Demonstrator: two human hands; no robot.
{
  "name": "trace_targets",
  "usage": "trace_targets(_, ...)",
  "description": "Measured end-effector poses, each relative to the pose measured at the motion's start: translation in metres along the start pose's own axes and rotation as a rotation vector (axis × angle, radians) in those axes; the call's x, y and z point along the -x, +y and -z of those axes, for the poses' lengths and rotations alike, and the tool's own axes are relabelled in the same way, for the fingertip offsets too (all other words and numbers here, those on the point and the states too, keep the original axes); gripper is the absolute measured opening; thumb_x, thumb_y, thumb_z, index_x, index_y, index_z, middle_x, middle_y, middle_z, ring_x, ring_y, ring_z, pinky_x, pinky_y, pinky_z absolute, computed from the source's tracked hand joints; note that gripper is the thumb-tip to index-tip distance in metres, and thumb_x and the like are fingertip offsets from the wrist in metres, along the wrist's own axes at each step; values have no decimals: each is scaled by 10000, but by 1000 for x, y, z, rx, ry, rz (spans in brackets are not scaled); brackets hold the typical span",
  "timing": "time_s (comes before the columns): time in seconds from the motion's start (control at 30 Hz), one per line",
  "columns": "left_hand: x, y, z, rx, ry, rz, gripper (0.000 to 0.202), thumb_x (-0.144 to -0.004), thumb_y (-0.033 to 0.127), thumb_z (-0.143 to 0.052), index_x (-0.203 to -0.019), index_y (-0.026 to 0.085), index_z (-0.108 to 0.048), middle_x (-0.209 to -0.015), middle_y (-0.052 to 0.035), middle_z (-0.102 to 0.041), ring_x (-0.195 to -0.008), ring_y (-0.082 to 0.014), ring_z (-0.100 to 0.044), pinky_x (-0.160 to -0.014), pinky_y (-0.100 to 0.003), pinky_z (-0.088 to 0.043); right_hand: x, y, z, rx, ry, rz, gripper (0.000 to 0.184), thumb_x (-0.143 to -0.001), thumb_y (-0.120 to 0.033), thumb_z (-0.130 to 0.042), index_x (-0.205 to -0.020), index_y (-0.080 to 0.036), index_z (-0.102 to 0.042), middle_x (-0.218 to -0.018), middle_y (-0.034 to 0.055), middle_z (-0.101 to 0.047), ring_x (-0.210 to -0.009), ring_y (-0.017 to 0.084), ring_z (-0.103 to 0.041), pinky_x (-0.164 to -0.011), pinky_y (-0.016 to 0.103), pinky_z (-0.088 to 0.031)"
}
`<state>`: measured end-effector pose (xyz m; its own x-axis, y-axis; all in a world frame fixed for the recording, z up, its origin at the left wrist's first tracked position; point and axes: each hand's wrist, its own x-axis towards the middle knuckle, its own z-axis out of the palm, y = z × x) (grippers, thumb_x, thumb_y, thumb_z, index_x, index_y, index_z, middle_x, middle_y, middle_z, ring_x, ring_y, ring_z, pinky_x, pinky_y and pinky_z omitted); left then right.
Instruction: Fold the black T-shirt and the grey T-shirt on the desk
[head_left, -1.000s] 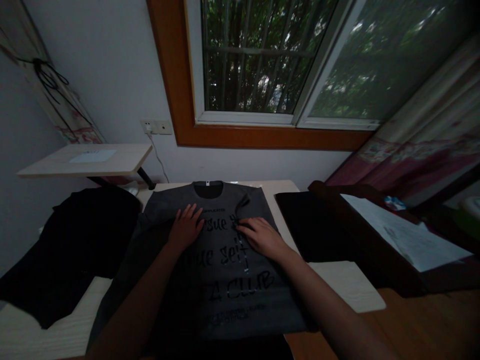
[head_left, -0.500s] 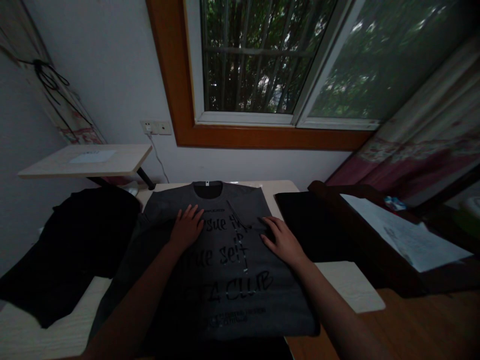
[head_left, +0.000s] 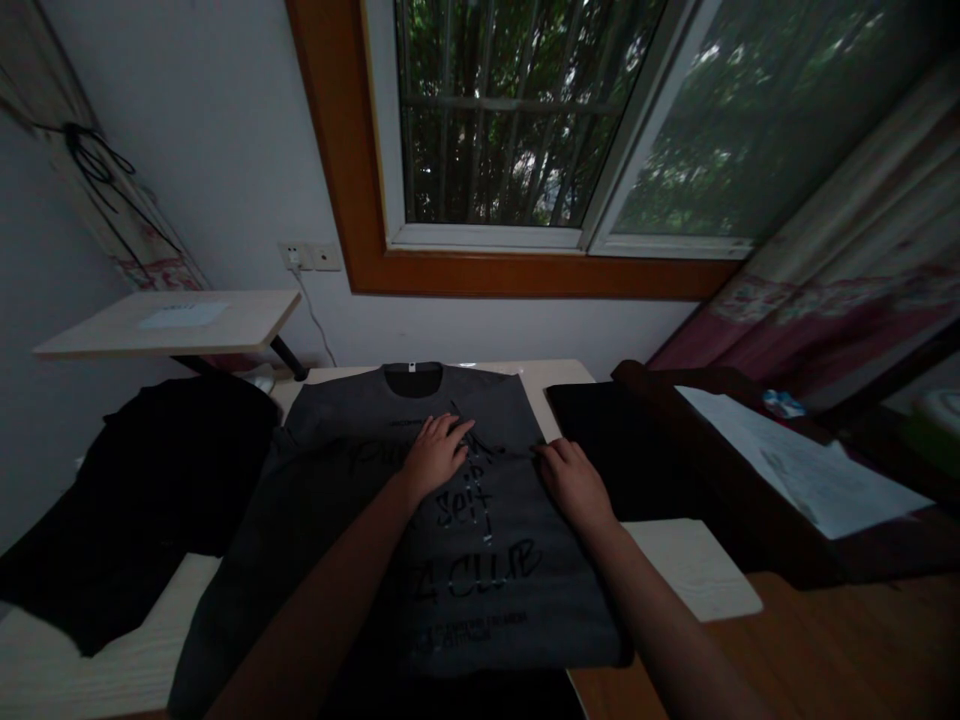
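Note:
A dark grey T-shirt (head_left: 495,400) with black printed lettering lies spread on the table, its neckline toward the window. On its chest rests my left hand (head_left: 436,456), fingers extended and slightly apart over the print. At the shirt's right edge is my right hand (head_left: 576,482), its fingers bent together and closed on the fabric, with a small crease running to the fingertips. My left forearm covers part of the lettering.
Black cloth (head_left: 180,460) is heaped on the left below a small raised shelf (head_left: 247,305). Folded black fabric (head_left: 630,450) lies to the right, beside a dark brown surface bearing a paper sheet (head_left: 795,460). The pale table (head_left: 697,570) ends at a wooden floor.
My left hand has slid right across the shirt's chest. My right hand has shifted slightly to the right, and its spread fingers have drawn together at the shirt's edge.

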<state>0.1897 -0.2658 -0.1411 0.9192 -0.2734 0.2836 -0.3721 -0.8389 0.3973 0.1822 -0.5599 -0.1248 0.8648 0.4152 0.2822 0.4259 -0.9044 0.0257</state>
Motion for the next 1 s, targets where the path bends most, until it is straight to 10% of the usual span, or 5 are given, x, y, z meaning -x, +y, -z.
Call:
trace_targets(0.27, -48, 29, -17, 382, 156, 326, 442, -997, 346, -490, -1420, 224, -530, -1231, -99, -671, -1168, -220, -614, -1082, -384, -433, 0, 1, -4, 35, 86, 12, 205, -983, -193, -522, -1134, -195, -661, -1051, 107, -620, -981, 270, -527, -894, 373, -439)
trace_targets(0.5, -64, 43, -25, 593, 124, 501, 429, -884, 152, -575, -1309, 203, -610, -855, 16, -623, -615, -89, -641, -628, -207, -513, 0, 3, -7, -38, 105, 5, 251, -978, -182, -500, -1182, -224, -641, -1099, 112, -616, -1001, 280, -542, -887, 389, -478)
trace_targets(1.0, -29, 31, -25, 538, 151, 481, 339, -867, 104, -555, -1165, 196, -688, -910, 3, -624, -612, -67, -635, -585, -183, -533, -2, 5, -13, -117, 126, 52, 426, -942, -175, -496, -1346, -217, -621, -1390, 95, -607, -1176, 300, -573, -1027, 460, -488)
